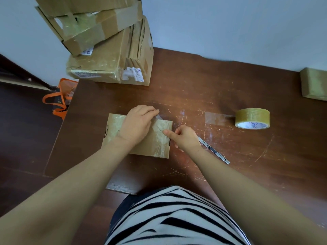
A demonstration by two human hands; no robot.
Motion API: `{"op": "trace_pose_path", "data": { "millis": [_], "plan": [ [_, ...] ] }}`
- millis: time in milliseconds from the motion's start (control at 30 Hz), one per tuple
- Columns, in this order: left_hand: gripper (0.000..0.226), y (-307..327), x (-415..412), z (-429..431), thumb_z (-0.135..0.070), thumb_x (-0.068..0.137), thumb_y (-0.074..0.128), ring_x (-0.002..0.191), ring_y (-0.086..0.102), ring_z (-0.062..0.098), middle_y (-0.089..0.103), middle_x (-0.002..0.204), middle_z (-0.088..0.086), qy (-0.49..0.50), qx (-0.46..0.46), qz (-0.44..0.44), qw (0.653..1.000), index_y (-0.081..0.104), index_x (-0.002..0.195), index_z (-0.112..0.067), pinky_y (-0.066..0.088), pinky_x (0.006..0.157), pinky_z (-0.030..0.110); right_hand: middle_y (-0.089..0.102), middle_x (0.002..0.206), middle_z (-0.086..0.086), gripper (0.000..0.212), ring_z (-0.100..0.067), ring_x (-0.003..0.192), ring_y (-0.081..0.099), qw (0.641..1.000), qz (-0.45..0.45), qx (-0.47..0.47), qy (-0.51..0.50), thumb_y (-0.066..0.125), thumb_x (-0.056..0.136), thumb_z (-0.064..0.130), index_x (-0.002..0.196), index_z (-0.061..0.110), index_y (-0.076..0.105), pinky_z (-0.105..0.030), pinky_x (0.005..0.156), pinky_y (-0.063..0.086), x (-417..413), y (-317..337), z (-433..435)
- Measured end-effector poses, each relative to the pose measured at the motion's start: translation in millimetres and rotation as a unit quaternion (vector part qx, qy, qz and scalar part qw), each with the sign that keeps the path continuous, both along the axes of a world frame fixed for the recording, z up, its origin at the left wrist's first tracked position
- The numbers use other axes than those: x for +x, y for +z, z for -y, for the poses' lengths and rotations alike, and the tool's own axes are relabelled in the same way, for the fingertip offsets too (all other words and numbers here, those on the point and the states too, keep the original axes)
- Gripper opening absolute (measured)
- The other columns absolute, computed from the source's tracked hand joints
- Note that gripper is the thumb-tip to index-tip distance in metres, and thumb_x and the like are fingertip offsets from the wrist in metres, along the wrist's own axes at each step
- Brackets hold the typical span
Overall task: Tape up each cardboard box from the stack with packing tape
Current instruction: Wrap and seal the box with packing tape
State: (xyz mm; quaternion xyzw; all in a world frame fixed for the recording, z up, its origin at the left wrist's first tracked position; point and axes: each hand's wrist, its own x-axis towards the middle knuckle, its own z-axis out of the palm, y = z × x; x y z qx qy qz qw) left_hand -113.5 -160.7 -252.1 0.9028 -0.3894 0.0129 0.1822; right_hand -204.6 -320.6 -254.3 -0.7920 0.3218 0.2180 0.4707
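Observation:
A small cardboard box (113, 128) lies flat on the brown table (203, 85) in front of me, with crinkled clear tape across its right half. My left hand (136, 124) rests on top of the box, and its fingertips pinch the loose end of a clear tape strip (160, 116) at the far edge. My right hand (184, 137) sits at the box's right edge with its fingers curled. Its thumb presses the tape down on the lid. The roll of packing tape (252, 118) stands to the right, its free end stuck to the table.
A metal utility knife (215, 150) lies on the table just behind my right wrist. A stack of taped cardboard boxes (109, 50) stands at the back left corner. Another box (314, 84) sits at the far right edge. An orange bag (62, 96) is on the floor to the left.

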Motion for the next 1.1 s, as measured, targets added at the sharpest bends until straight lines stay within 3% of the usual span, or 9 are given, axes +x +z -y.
{"op": "trace_pose_path", "data": {
  "millis": [167, 333, 500, 667, 767, 833, 933, 1033, 1100],
  "plan": [
    [0.05, -2, -7, 1, -0.039, 0.1, 0.034, 0.124, 0.052, 0.024, 0.059, 0.13, 0.01, -0.032, 0.122, -0.12, 0.985, 0.053, 0.135, -0.009, 0.017, 0.116, 0.036, 0.056, 0.05, 0.004, 0.046, -0.011, 0.043, 0.048, 1.0, -0.001, -0.002, 0.005, 0.064, 0.081, 0.057, 0.068, 0.019, 0.042, -0.033, 0.061, 0.047, -1, 0, 0],
    [0.055, -3, 6, -5, -0.044, 0.096, 0.044, 0.13, 0.044, 0.02, 0.055, 0.135, 0.007, -0.049, 0.136, -0.183, 0.972, 0.044, 0.141, -0.013, 0.004, 0.118, 0.032, 0.056, 0.051, 0.003, 0.045, -0.011, 0.044, 0.047, 1.0, 0.005, 0.006, 0.002, 0.065, 0.082, 0.055, 0.069, 0.019, 0.043, -0.033, 0.06, 0.046, -2, 0, 1],
    [0.052, 2, 25, -23, -0.041, 0.102, 0.032, 0.146, 0.019, 0.015, 0.034, 0.153, 0.001, -0.09, 0.179, -0.238, 0.95, 0.029, 0.149, -0.019, -0.003, 0.116, 0.026, 0.058, 0.056, 0.004, 0.04, -0.011, 0.046, 0.05, 1.0, 0.02, 0.015, -0.002, 0.067, 0.082, 0.051, 0.072, 0.019, 0.045, -0.032, 0.059, 0.047, -1, 0, 0],
    [0.079, 15, 1, -3, -0.05, 0.083, -0.004, 0.148, 0.0, 0.017, 0.013, 0.16, 0.002, -0.013, 0.2, -0.12, 0.972, 0.019, 0.152, -0.018, -0.014, 0.115, 0.031, 0.064, 0.066, 0.001, 0.028, -0.013, 0.049, 0.056, 0.993, 0.064, 0.083, -0.062, 0.053, 0.095, 0.04, 0.094, 0.012, 0.054, -0.028, 0.055, 0.047, -8, -2, 3],
    [0.082, 8, -40, 21, -0.059, 0.087, -0.008, 0.148, -0.004, 0.018, 0.003, 0.161, 0.005, -0.015, 0.215, -0.087, 0.973, 0.006, 0.153, -0.012, -0.013, 0.117, 0.033, 0.062, 0.093, 0.0, 0.02, -0.021, 0.074, 0.061, 0.987, 0.127, 0.013, -0.1, 0.042, 0.1, 0.024, 0.11, 0.016, 0.058, -0.038, 0.069, 0.053, -6, -6, 4],
    [0.089, -5, -55, 23, -0.067, 0.089, 0.003, 0.148, 0.006, 0.026, 0.009, 0.159, 0.015, -0.019, 0.23, -0.074, 0.97, 0.014, 0.151, -0.004, -0.003, 0.119, 0.038, 0.055, 0.11, 0.001, 0.028, -0.027, 0.097, 0.062, 0.986, 0.159, -0.007, -0.056, 0.041, 0.1, 0.017, 0.121, 0.018, 0.06, -0.045, 0.086, 0.053, 0, -4, 3],
    [0.096, -13, -54, 21, -0.071, 0.086, 0.019, 0.145, 0.021, 0.033, 0.02, 0.155, 0.024, -0.004, 0.23, -0.047, 0.972, 0.026, 0.146, 0.004, 0.01, 0.117, 0.042, 0.061, 0.112, -0.005, 0.029, -0.026, 0.096, 0.064, 0.988, 0.15, -0.002, 0.028, 0.045, 0.099, 0.014, 0.122, 0.012, 0.063, -0.044, 0.089, 0.052, 8, 2, 1],
    [0.099, -11, -67, 22, -0.071, 0.085, 0.019, 0.147, 0.0, 0.033, -0.011, 0.154, 0.021, -0.015, 0.243, -0.057, 0.968, -0.002, 0.147, 0.003, 0.001, 0.12, 0.043, 0.068, 0.108, -0.01, 0.028, -0.023, 0.089, 0.067, 0.991, 0.129, 0.038, 0.024, 0.049, 0.098, 0.013, 0.122, 0.008, 0.063, -0.034, 0.084, 0.056, 11, 6, 6],
    [0.09, -13, -79, 26, -0.055, 0.088, 0.032, 0.148, 0.001, 0.032, -0.007, 0.156, 0.021, -0.013, 0.241, -0.072, 0.968, 0.0, 0.149, 0.002, 0.005, 0.121, 0.043, 0.07, 0.102, -0.009, 0.026, -0.023, 0.086, 0.069, 0.991, 0.125, 0.038, 0.027, 0.051, 0.097, 0.012, 0.119, 0.009, 0.064, -0.032, 0.083, 0.056, 13, 6, 10]
  ]
}}
